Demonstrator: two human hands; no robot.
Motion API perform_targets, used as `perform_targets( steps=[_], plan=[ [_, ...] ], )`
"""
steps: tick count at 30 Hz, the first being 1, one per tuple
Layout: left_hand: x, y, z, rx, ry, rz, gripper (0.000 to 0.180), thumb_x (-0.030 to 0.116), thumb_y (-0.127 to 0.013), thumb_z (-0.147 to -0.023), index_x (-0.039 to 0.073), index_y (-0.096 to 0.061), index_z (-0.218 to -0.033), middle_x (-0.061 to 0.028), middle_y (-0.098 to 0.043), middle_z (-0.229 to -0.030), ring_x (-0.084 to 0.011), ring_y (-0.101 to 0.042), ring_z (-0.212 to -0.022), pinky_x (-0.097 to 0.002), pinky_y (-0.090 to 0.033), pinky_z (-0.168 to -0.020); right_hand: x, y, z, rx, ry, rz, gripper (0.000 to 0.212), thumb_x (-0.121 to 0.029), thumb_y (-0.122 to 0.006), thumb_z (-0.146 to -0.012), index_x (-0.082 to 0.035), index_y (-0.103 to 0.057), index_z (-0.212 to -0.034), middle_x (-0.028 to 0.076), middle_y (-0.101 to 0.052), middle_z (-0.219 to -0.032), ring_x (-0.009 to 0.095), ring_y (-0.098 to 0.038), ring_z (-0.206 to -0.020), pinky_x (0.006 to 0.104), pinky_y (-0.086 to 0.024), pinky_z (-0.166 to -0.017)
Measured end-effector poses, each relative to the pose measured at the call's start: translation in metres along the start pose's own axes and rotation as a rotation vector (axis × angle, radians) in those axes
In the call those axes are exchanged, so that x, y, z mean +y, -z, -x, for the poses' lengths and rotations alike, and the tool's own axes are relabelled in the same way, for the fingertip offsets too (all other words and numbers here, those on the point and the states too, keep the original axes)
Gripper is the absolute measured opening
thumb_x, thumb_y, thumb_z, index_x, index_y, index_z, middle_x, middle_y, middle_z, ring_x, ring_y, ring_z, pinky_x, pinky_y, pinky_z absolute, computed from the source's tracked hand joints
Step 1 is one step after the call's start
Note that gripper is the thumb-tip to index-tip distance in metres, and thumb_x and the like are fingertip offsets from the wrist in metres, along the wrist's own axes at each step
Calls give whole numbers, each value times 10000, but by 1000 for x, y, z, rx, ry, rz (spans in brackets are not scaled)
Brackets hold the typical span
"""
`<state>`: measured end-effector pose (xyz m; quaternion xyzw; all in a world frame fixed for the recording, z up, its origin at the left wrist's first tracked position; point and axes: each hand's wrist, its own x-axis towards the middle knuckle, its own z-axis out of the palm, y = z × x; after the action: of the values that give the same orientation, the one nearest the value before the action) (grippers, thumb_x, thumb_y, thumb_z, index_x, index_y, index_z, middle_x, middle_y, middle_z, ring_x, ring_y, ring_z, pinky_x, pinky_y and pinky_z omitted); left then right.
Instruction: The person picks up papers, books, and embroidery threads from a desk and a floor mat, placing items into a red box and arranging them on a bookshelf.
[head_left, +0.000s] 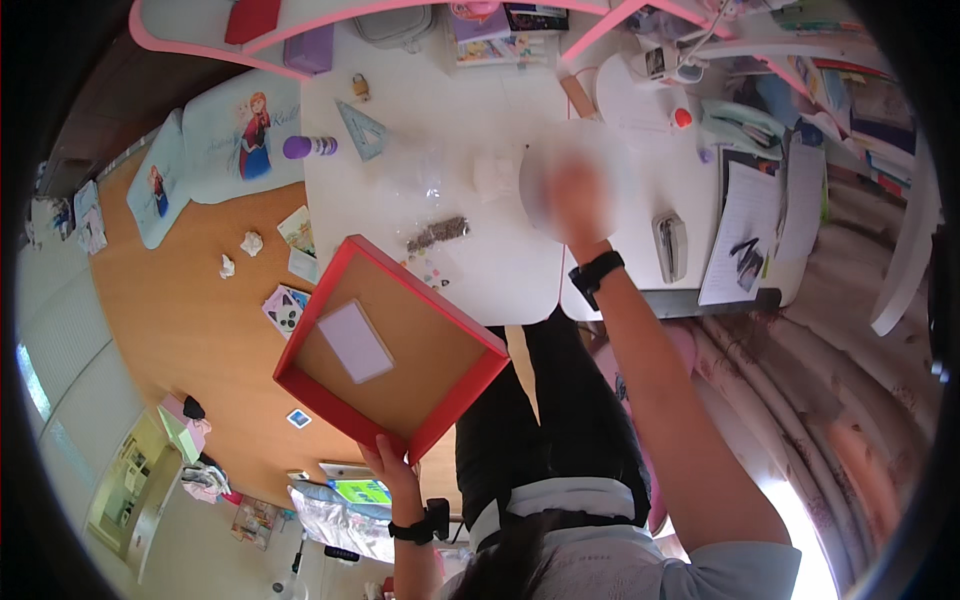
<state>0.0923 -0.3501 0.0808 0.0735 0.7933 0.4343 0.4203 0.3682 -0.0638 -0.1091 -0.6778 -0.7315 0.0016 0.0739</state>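
My left hand (385,465) grips the near corner of a shallow red box (432,412), held tilted off the near left side of the desk. A pale lilac rectangular card (356,341) lies on its brown inside. My right hand (580,200) is stretched out over the white desk; a blur covers its fingers, so I cannot tell what it touches. Close to it, a crumpled white tissue-like piece (493,178) lies on the desk. Farther left are a clear plastic bag (425,180), a packet of small dark bits (437,234) and a sheet of small stickers (432,270).
A set square (362,131), a purple-capped glue stick (310,147) and a padlock (360,87) lie at the desk's far left. A grey stapler (670,248) and papers (740,230) are on the right. Crumpled paper (251,243) is on the floor beside a blue chair (245,135).
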Motion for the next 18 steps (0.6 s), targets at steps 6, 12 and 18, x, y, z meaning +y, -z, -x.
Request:
perform_targets(
  steps=[6, 12, 18],
  plan=[
    [-12, 4, 4, -6, 6, -39, 427, 110, -371, -897, 39, -253, -1301, -120, -374, -1256, -224, -435, -1083, -329, -417, -858, 22, -10, 17, 6, -103, -291, 173, -171, -655, -600, -114, -597, -752, -4, -491, -980, 195, -445, -956, 348, -347, -797],
    [-21, 7, 8, -20, -30, -66, 425, 96, -360, -898, 39, -251, -1304, -123, -373, -1255, -220, -439, -1079, -327, -423, -856, -2, 12, 14, 31, -67, -23, 76, -156, -629, -628, -114, -608, -688, -11, -492, -972, 179, -448, -924, 341, -338, -751],
    [-17, 3, 8, -37, -34, -80, 425, 85, -353, -897, 43, -244, -1305, -123, -371, -1254, -216, -439, -1080, -329, -423, -861, -6, 21, 12, 76, -6, 86, 44, -137, -586, -653, -97, -605, -653, -12, -505, -957, 172, -454, -911, 336, -338, -735]
  ],
)
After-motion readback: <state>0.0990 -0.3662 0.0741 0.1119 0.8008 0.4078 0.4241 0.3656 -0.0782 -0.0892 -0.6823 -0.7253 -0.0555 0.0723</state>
